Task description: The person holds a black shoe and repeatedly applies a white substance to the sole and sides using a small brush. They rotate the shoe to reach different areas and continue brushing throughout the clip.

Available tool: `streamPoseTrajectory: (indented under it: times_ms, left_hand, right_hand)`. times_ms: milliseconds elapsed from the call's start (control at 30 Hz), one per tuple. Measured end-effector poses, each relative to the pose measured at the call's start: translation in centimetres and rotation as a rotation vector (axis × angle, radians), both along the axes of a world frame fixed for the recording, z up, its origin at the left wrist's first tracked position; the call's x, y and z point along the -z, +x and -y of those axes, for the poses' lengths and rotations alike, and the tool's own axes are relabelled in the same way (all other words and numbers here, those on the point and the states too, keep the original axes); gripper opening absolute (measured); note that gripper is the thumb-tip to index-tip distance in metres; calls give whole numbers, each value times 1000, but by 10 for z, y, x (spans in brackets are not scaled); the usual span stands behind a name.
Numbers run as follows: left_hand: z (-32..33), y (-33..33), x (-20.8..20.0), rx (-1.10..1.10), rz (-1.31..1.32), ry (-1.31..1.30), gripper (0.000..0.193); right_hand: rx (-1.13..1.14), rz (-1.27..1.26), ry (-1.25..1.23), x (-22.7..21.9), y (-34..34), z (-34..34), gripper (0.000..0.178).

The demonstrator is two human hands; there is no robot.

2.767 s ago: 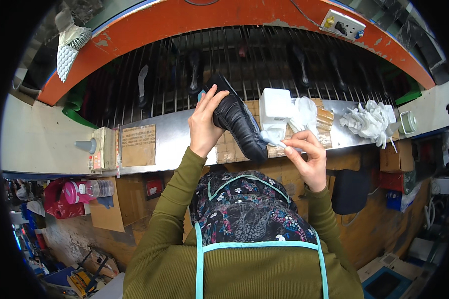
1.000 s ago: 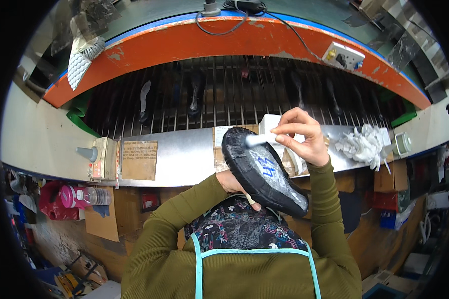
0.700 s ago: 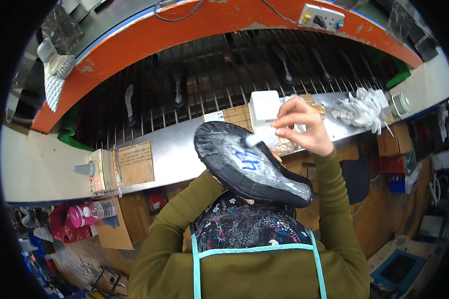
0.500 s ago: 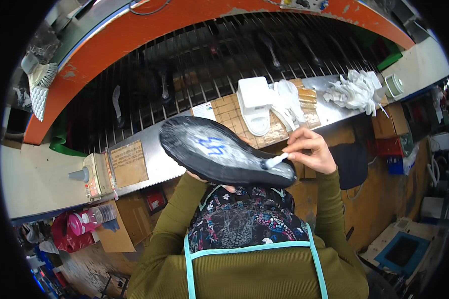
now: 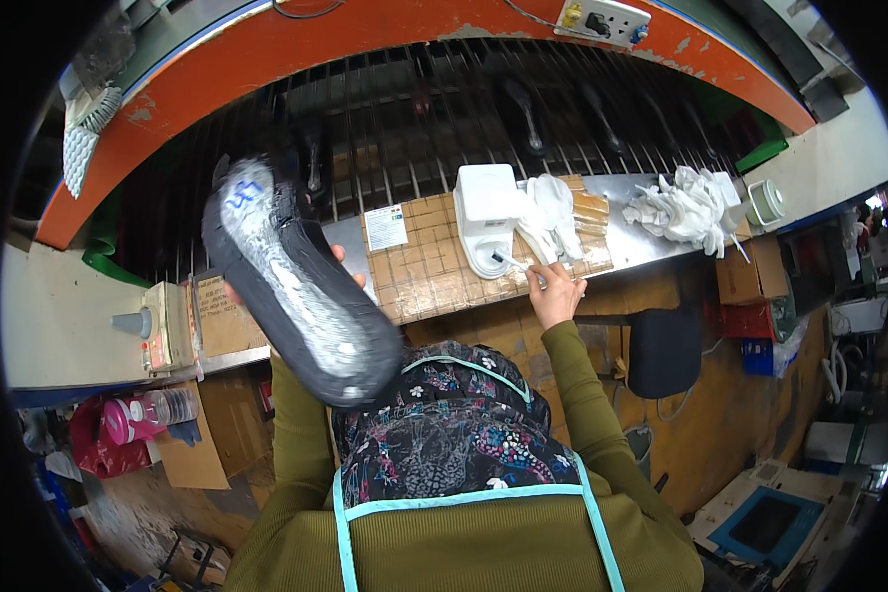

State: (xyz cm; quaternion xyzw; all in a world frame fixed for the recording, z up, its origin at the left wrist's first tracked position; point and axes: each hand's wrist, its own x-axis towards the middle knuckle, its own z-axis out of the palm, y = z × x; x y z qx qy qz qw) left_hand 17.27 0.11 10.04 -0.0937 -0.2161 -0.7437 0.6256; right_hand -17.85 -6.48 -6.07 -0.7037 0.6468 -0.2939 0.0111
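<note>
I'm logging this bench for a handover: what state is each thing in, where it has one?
Black shoe: raised, whitish-streaked sole showing.
Left hand: partly hidden, holding the shoe.
White brush: tip at the dish.
Right hand: pinching the brush.
White container: upright, dish uncovered.
White cloth: limp beside it.
White bundle: crumpled.
Cardboard: flat.

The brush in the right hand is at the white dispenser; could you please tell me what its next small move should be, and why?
I'd probably dab the brush lightly in the round dish of the white dispenser: the right hand holds its tip at that dish, while the left hand holds the black shoe apart from it, underside toward the camera.
</note>
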Motion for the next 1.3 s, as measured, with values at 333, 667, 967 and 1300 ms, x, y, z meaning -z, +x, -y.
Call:
streamPoseTrajectory:
  times_ms: [333, 667, 967, 1300]
  left_hand:
    - [-8, 12, 33, -16, -128, 319, 102]
    - [2, -10, 14, -457, 531, 472, 94]
    - [29, -50, 7, -326, 780, 329, 83]
    - [14, -65, -18, -501, 913, 137, 89]
  right_hand:
    - [-45, -70, 96, 5, -1, 18, 15]
    - [-37, 1122, 921, 0, -28, 14, 18]
    - [-304, 282, -379, -197, 44, 0, 20]
    - [-570, 849, -112, -214, 91, -26, 17]
